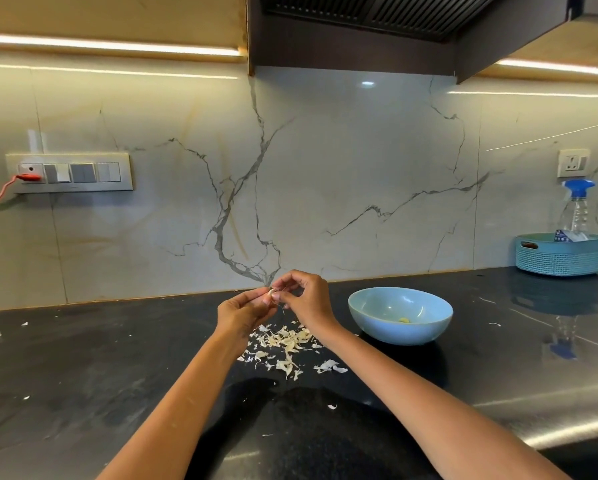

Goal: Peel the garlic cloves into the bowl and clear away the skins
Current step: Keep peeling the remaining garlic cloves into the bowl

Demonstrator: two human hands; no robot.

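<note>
Black stone countertop (117, 358), marble backsplash. Left hand (242, 311) and right hand (304, 299) both pinch one pale garlic clove (272, 293) above scattered papery skins (285, 344); light-blue ceramic bowl (400, 315) just right.

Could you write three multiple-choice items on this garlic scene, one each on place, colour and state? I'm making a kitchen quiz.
1. Where do the skins lie?
A. in the bowl
B. on the counter, left of the bowl
C. in the basket

2. What colour is the bowl?
A. light blue
B. red
C. black

3. What is the clove's state?
A. lying in the bowl
B. lying on the counter
C. pinched between both hands

Key: 1 B, the pile lies on the dark counter; 2 A, its wall is pale blue; 3 C, the left hand and right hand hold it up.
</note>
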